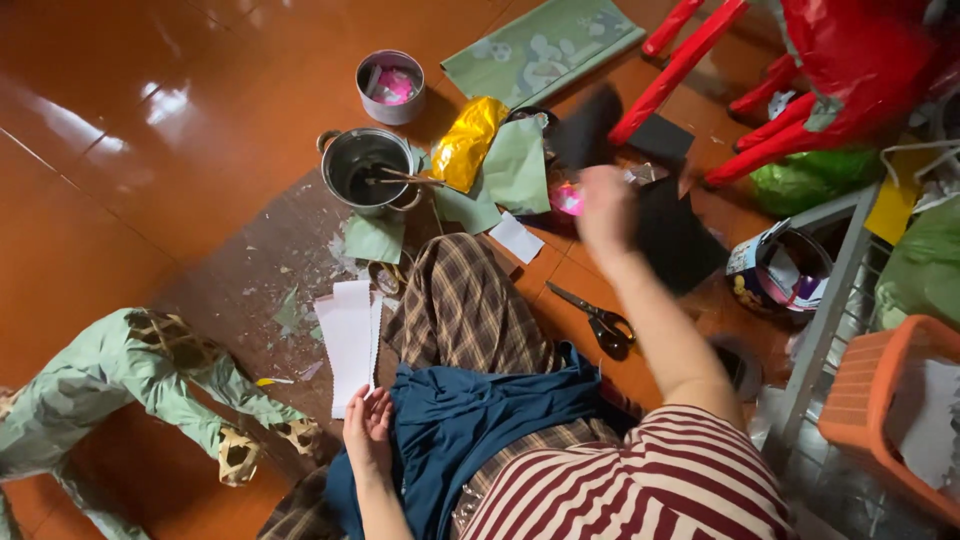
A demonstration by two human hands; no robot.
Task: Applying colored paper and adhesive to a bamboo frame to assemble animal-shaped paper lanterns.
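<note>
Reaching out, your right hand (605, 208) blurs over the black paper (675, 235) on the floor (120, 150); whether its fingers grip is unclear. Your left hand (368, 428) rests open beside white paper (347, 340). Scissors (598, 320) lie near, perhaps needed for cutting.

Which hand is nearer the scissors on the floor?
Right. The right hand is raised, blurred, above and beyond the scissors, with its forearm passing just beside them. The left hand rests open by the white paper strips, across the lap from the scissors.
</note>
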